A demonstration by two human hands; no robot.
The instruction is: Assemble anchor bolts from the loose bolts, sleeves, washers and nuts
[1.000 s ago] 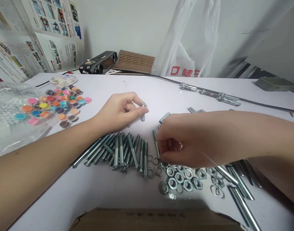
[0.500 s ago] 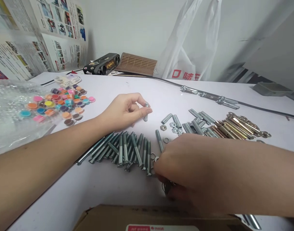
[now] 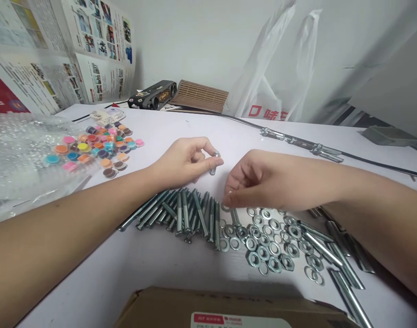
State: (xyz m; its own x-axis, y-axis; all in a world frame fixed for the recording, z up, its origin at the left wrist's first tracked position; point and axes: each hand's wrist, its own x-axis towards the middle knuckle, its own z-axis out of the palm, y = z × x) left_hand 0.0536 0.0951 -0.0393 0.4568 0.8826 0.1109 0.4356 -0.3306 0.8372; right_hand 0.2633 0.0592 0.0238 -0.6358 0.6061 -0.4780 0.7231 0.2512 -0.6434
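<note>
Between thumb and forefinger, my left hand [image 3: 190,159] pinches a short silvery metal sleeve [image 3: 213,169] upright above the white table. Under that wrist lies a heap of silvery bolts [image 3: 183,214]. My right hand [image 3: 251,182] is closed, its fingers curled and the thumb pressed in. A thin washer [image 3: 225,207] shows at its fingertips, partly covered by them. Below the right hand are several loose nuts [image 3: 263,253] and flat washers [image 3: 235,243]. A single bolt [image 3: 235,217] lies among them. The right forearm hides part of the metal parts behind it.
Long metal tubes [image 3: 348,291] lie at the right front, beside a cardboard box [image 3: 167,303] at the near edge. Coloured little pots [image 3: 83,146] and bubble wrap [image 3: 20,159] are at left. A cable [image 3: 375,164] crosses the back; a plastic bag [image 3: 280,82] hangs behind.
My right hand has risen from the nuts and washers and moved back, uncovering them. My left hand keeps its pinch on the metal sleeve. The whole view has shifted slightly.
</note>
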